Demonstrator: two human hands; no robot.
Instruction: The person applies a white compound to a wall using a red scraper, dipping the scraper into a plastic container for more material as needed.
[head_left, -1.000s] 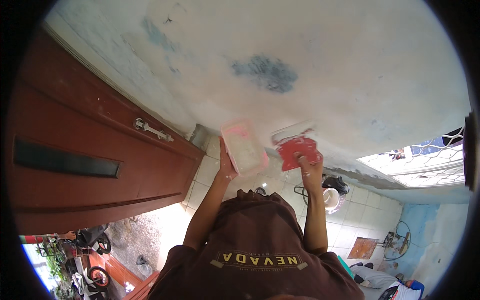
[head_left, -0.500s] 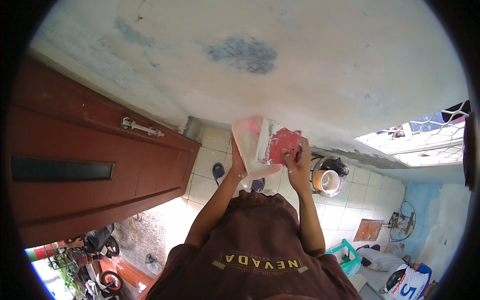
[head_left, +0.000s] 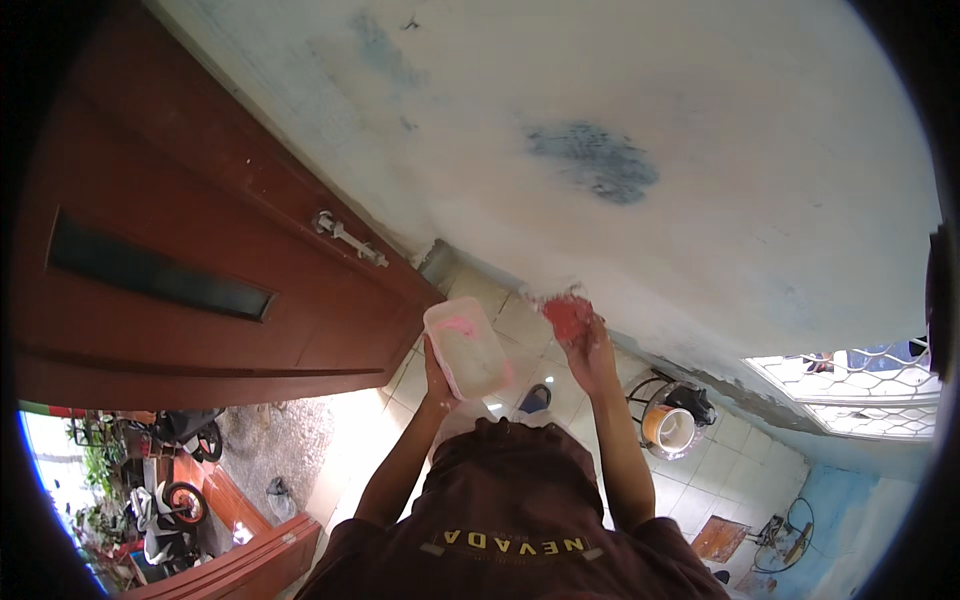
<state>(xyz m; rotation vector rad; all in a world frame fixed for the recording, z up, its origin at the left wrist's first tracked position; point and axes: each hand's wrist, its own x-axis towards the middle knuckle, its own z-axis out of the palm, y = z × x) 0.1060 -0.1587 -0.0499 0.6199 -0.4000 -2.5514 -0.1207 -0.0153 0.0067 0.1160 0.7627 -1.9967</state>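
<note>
My left hand (head_left: 436,378) grips the side of a shallow, pale plastic tub (head_left: 470,352) with pink smears and whitish paste inside. In my right hand (head_left: 592,358) is a red putty spreader (head_left: 567,317), its far edge coated with white paste and blurred by motion. The spreader stands apart from the tub, to its right, close to the lower part of the wall (head_left: 450,180). That wall is whitish, with a rough blue-grey patch (head_left: 600,165) in its upper middle.
A reddish-brown door (head_left: 190,220) with a bolt (head_left: 348,238) stands at the left. On the tiled floor to the right, an orange and white pail (head_left: 668,428) sits on a round stand. A grated window (head_left: 850,390) is at the right. Motorbikes (head_left: 170,510) stand outside, lower left.
My right hand has drawn the spreader out of the tub to the right. The tub has moved slightly left and down. The view has turned, shifting door and wall patch rightward.
</note>
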